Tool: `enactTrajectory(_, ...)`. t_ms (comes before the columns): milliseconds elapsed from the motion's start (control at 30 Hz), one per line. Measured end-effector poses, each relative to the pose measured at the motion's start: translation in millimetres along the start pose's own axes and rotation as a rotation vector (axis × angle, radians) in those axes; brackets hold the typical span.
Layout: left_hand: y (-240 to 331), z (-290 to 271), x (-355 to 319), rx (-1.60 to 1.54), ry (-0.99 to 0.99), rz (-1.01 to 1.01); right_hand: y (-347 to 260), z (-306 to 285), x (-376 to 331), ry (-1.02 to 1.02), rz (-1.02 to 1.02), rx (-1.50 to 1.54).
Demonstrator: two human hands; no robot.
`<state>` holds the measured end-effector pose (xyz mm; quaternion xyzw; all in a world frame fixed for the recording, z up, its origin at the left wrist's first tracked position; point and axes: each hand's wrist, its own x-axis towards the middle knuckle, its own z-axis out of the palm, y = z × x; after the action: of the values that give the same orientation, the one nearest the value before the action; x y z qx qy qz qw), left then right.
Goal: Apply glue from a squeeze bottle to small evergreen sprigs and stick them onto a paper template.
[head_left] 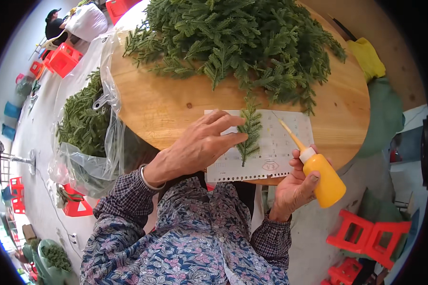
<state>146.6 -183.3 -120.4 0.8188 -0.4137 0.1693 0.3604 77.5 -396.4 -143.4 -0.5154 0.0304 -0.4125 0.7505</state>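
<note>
A small green artificial fir sprig [250,129] lies upright on a white printed sheet [283,135] with a row of punched holes along its near edge. My left hand [202,142] reaches over the sheet from the left, its fingers apart and the tips at the sprig's left side. In my right hand [295,190] is a yellow squeeze bottle [324,180] with a white collar and a long thin nozzle. The bottle tilts so that its nozzle tip is above the sheet, to the right of the sprig and apart from it.
A big heap of green sprigs [238,42] covers the far part of the round wooden table [152,104]. Left of the table stands a clear plastic bag [92,166] full of sprigs. Red stools [366,235] are at the lower right. A person [55,26] sits far off at upper left.
</note>
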Motion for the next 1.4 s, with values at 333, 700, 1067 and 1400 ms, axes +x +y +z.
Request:
enactTrajectory(333, 19.1, 8.1, -5.8, 0.189, -0.126, 0.059, -2.9, 2.4, -2.2, 0.008, 0.049, 0.038)
enactTrajectory(700, 14.9, -1.2, -9.3, 0.028, 0.009, -0.122, -6.9, 1.8, -1.5, -0.013, 0.079, 0.063)
enactTrajectory(1067, 7.6, 0.3, -11.7, 0.233, -0.138, -0.129, -22.9, 17.3, -10.8, -0.153, 0.057, 0.065)
enactTrajectory(1400, 6.6, 5.3, -12.7, 0.263, -0.097, -0.112, -15.0, 26.7, -15.4, -0.153, 0.095, -0.027)
